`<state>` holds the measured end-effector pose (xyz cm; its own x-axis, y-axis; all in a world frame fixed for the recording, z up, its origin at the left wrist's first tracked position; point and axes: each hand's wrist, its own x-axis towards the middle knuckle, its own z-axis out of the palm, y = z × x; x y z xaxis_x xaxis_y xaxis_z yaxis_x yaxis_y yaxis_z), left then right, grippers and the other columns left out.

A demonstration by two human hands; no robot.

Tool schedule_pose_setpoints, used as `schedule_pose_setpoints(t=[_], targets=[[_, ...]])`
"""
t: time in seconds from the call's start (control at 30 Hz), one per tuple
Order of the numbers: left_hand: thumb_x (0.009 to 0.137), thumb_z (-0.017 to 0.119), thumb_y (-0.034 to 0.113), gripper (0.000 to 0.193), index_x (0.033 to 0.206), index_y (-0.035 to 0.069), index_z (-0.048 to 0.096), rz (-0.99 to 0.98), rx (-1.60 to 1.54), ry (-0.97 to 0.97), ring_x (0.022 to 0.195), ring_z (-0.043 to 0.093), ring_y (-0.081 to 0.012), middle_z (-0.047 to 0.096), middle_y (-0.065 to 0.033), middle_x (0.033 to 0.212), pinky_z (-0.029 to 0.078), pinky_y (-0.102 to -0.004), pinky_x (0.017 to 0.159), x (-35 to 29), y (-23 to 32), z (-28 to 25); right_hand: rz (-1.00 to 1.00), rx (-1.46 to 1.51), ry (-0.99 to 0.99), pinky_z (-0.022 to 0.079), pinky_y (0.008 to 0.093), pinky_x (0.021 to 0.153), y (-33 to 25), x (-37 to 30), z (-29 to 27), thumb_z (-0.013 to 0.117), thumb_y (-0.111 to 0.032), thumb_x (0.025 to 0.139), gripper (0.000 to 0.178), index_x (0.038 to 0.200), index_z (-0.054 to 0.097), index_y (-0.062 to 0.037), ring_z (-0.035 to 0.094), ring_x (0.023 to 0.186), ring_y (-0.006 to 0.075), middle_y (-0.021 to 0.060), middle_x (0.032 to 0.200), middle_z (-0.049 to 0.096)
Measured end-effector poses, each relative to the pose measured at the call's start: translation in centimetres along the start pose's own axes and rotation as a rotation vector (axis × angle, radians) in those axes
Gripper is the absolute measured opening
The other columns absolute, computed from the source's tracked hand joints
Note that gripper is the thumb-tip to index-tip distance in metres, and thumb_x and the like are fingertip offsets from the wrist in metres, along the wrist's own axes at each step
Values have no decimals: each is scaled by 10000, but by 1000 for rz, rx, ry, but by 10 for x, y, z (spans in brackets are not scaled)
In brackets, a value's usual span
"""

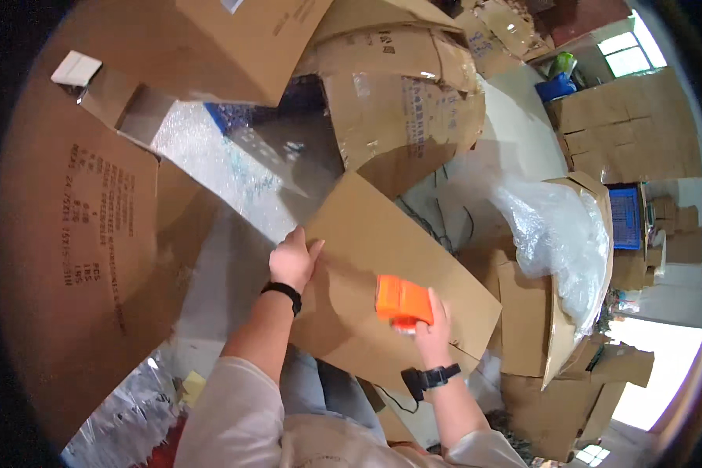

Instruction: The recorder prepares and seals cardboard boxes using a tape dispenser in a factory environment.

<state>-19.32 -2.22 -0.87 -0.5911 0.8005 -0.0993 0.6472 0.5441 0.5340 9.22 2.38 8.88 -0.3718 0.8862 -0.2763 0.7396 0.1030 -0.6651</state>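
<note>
A plain brown cardboard carton (390, 234) stands in front of me, tilted, with one broad flat face showing. At its left edge my left hand (292, 261) grips the board, thumb on the face and the other fingers partly hidden around the edge. My right hand (435, 327) is wrapped around an orange tape dispenser (404, 300), held over the lower right part of that face. The dispenser's underside is blurred, so I cannot tell whether it touches the board.
A large printed carton (93, 234) stands close at my left. Another box (402, 117) lies beyond the work. At right, an open carton (526, 320) holds clear plastic wrap (550, 226), with a blue crate (625, 218) behind it. Cables (437, 222) trail on the floor.
</note>
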Motion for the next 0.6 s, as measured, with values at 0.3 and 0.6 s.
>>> schedule_pose_setpoints(t=[0.3,0.6], targets=[[837,545,287,338,985,-10,477,81,-221,-109,857,551,-378,565,-217,916,456,-445,731,14,-5,-3,-362,-323,157,385,455,864,16,23,31,616,-51,664,486,1098,411,23,433,971,385,211,1068,449],[888,470,299,383,1128,1,459,20,-285,-238,909,543,-393,563,-229,980,450,-428,773,22,-14,-1,-261,-226,94,432,421,743,34,22,34,694,-94,630,474,999,408,-9,526,839,358,188,912,508]])
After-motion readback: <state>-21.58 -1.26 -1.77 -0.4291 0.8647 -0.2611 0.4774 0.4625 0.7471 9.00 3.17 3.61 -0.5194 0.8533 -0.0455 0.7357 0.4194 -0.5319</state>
